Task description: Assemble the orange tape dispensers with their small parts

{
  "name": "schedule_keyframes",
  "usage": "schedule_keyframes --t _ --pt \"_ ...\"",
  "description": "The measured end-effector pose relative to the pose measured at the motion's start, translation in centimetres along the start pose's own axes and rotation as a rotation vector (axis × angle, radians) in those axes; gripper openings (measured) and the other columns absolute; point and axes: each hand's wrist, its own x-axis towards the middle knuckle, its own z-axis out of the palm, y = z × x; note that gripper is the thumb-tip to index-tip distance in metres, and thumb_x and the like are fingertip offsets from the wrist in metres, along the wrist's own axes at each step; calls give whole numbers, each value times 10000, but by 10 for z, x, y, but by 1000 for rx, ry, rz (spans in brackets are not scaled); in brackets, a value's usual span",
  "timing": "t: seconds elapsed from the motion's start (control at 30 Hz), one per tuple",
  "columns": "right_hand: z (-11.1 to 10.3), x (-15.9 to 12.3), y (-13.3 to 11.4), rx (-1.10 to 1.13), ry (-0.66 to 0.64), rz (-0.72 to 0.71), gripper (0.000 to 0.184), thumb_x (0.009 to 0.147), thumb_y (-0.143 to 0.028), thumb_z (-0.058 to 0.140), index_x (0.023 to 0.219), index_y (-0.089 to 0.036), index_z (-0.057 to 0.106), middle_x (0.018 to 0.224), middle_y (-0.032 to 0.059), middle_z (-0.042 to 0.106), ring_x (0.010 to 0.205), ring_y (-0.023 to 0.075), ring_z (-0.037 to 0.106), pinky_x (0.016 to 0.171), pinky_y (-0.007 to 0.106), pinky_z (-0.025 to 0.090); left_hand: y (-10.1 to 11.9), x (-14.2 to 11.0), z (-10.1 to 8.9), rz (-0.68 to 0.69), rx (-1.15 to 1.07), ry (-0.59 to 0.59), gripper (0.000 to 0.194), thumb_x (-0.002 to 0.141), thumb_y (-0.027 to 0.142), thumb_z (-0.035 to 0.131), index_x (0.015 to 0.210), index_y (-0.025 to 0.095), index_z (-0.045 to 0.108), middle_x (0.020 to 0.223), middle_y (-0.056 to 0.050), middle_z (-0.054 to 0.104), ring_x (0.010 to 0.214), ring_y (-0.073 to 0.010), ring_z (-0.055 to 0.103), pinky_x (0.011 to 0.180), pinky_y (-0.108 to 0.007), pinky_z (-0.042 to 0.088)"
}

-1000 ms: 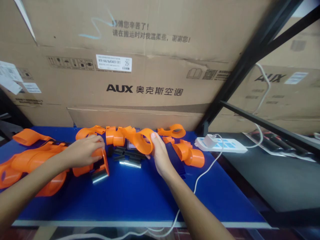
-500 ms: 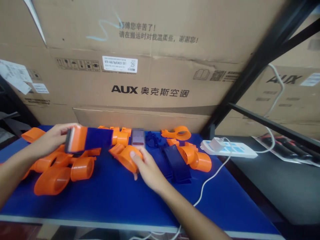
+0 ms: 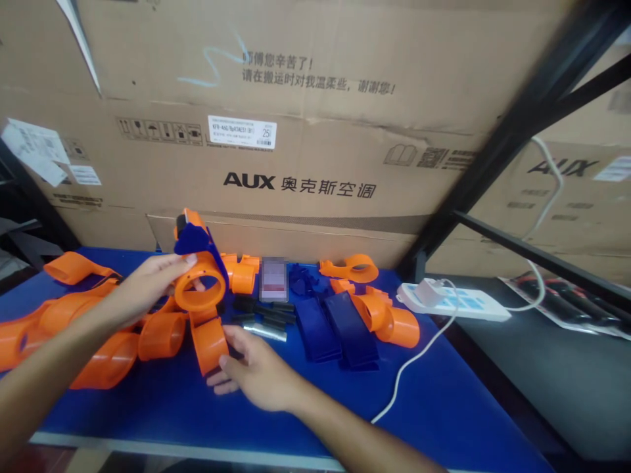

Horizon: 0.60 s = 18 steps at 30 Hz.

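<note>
An orange plastic tape dispenser (image 3: 201, 292) with a blue plate (image 3: 193, 238) and a black piece at its top stands tilted up above the table. My left hand (image 3: 165, 268) is closed on its side, fingers partly hidden behind the orange ring. Lower down, my right hand (image 3: 254, 364) grips the lower orange ring (image 3: 210, 345) between thumb and fingers. This lower ring appears to belong to the same dispenser, though the join is partly covered. Beneath and left of my left arm lie several more orange dispenser bodies (image 3: 106, 358).
Black handle-like pieces (image 3: 263, 312) and a phone-like screen (image 3: 274, 279) lie mid-table. Blue flat plates (image 3: 350, 325), small blue parts (image 3: 304, 281) and orange bodies (image 3: 399, 326) are to the right. A white power strip (image 3: 458, 301) trails a cable. Cardboard boxes (image 3: 305, 144) stand behind.
The blue-plated end has swung from lying sideways to pointing up. My right hand has moved left and down with its orange ring, uncovering the black pieces. My left hand has shifted right.
</note>
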Motion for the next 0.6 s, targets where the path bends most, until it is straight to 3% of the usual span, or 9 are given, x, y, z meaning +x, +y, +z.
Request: schedule_keyframes --t 0.07,0.13,0.2,0.3,0.37,0.47,0.53,0.6 --pt "-6 -3 -9 -66 105 -13 413 953 -446 610 1334 -307 528 1280 86 642 634 152 698 551 321 578 -9 -3 17 -63 169 -139 258 837 359 784 843 106 733 675 -92 721 544 -224 691 463 -286 567" --pt "-18 -7 -21 -174 305 -111 367 984 -522 536 1230 -255 593 1083 71 689 573 135 613 506 286 508 -15 -8 39 -92 234 -219 331 879 450 714 757 143 719 618 -80 690 413 -173 597 347 -246 488" --pt "-32 -11 -35 -240 519 -292 378 1005 -561 479 1122 -231 623 964 61 677 712 173 613 618 302 515 -20 -14 61 -114 145 -268 363 893 462 688 676 172 687 545 -45 628 326 -121 487 286 -213 414" --pt "-53 -15 -53 -285 729 -511 374 1012 -550 479 1224 -254 565 1108 74 638 946 216 597 790 339 501 -25 -20 90 -149 15 -260 436 904 504 656 622 172 653 509 -32 569 293 -100 441 245 -191 317" --pt "-63 -18 -62 -294 792 -577 343 1022 -529 471 1228 -265 547 1146 68 611 1004 221 575 833 343 480 -29 -21 101 -159 19 -227 432 891 523 671 642 170 656 517 -32 569 302 -102 451 243 -193 286" --pt "-73 -22 -71 -331 828 -594 278 1026 -498 472 1000 -244 581 958 37 599 907 212 560 802 334 458 -38 -20 107 -169 47 -220 446 884 574 658 681 177 648 526 -27 574 314 -100 440 258 -205 252" --pt "-77 -25 -76 -385 872 -621 337 1024 -491 472 826 -230 553 822 19 553 819 205 534 785 338 446 -43 -21 109 -183 76 -232 470 881 609 641 671 190 608 498 0 537 299 -86 389 267 -208 213" --pt "-79 -29 -81 -420 904 -671 335 1010 -484 504 810 -224 570 823 23 566 834 209 545 827 353 453 -48 -25 111 -196 135 -239 497 879 637 625 652 200 555 461 33 479 284 -71 335 277 -202 174"
